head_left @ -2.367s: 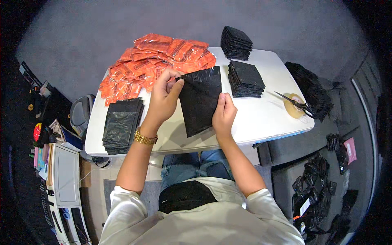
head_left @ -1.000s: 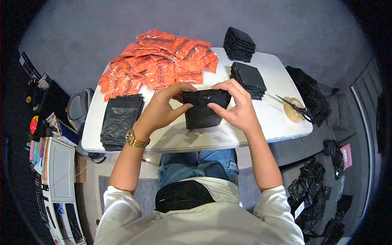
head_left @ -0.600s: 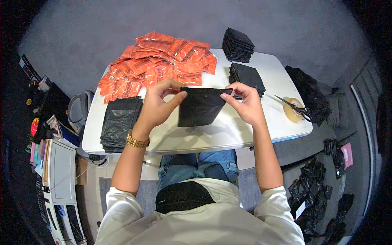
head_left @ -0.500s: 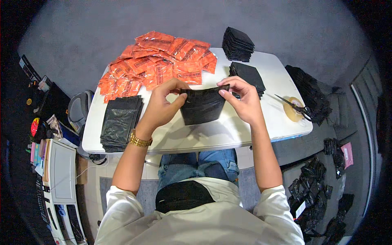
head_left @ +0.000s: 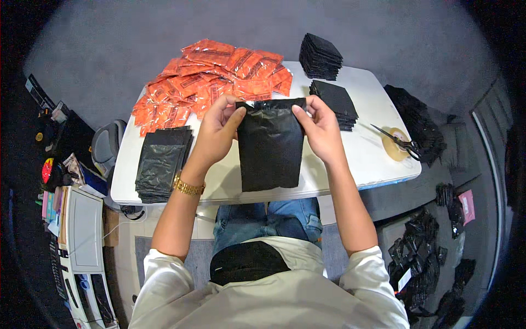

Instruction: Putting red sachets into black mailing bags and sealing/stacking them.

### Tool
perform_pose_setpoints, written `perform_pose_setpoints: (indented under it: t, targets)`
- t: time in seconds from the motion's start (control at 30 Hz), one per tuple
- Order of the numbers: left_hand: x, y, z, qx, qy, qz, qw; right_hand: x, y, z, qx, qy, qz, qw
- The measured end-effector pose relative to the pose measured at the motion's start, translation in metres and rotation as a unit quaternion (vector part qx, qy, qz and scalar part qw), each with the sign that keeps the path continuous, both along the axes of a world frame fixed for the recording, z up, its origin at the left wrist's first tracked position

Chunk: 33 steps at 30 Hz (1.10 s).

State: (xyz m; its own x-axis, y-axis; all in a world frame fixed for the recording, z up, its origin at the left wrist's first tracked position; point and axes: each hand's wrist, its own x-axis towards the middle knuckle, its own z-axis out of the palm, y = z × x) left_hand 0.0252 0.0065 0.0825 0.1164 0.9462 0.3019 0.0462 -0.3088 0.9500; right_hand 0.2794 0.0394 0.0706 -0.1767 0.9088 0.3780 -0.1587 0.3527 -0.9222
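Observation:
A black plastic bag (head_left: 270, 151) hangs flat between my hands above the white table (head_left: 219, 178). My left hand (head_left: 223, 127) pinches its upper left corner, thumb in front. At the upper right corner, my right hand (head_left: 319, 125) grips the same edge between thumb and fingers. To the left lies a stack of flat black bags (head_left: 161, 163). Beyond my hands spreads a heap of orange packets in clear wrapping (head_left: 211, 77). Folded black pieces form one stack (head_left: 335, 103) just past my right hand, and another stack (head_left: 320, 56) stands farther back.
Black scissors (head_left: 402, 143) rest on a roll of tape (head_left: 393, 147) at the table's right. Dark bundles (head_left: 413, 123) lie beyond that edge. More black plastic (head_left: 419, 255) is piled at the lower right, near a pink packet (head_left: 467, 206). A white cabinet (head_left: 85, 230) stands at left.
The bag has been raised and tilted, so its full front face now hangs in view. Both hands keep their hold on its top corners and have shifted slightly away from me.

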Motion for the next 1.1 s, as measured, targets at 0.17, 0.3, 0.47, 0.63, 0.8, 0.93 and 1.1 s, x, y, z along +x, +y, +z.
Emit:
perform_pose_setpoints:
  t: [0.17, 0.3, 0.47, 0.63, 0.8, 0.93, 1.1]
  targets:
    - [-0.016, 0.040, -0.072, -0.038, 0.045, 0.094, 0.994, -0.002, 0.033, -0.043, -0.069, -0.136, -0.066, 0.986]
    - [-0.008, 0.013, -0.091, 0.007, 0.210, 0.148, 0.966, 0.015, 0.017, -0.087, 0.058, -0.336, -0.084, 0.936]
    - [0.014, -0.020, -0.083, 0.131, 0.406, 0.053, 0.903, -0.003, -0.026, -0.094, 0.113, -0.449, -0.041, 0.886]
    - [0.032, -0.027, -0.101, 0.146, 0.534, 0.020, 0.833, -0.020, -0.038, -0.110, 0.175, -0.575, -0.057, 0.797]
    - [0.033, -0.030, -0.105, 0.148, 0.541, 0.023, 0.828, -0.019, -0.037, -0.112, 0.176, -0.581, -0.056, 0.793]
    - [0.035, -0.030, -0.103, 0.121, 0.562, 0.012, 0.818, -0.019, -0.035, -0.113, 0.157, -0.601, -0.046, 0.782]
    - [0.037, -0.030, -0.101, 0.115, 0.576, 0.009, 0.809, -0.021, -0.036, -0.111, 0.144, -0.613, -0.046, 0.776]
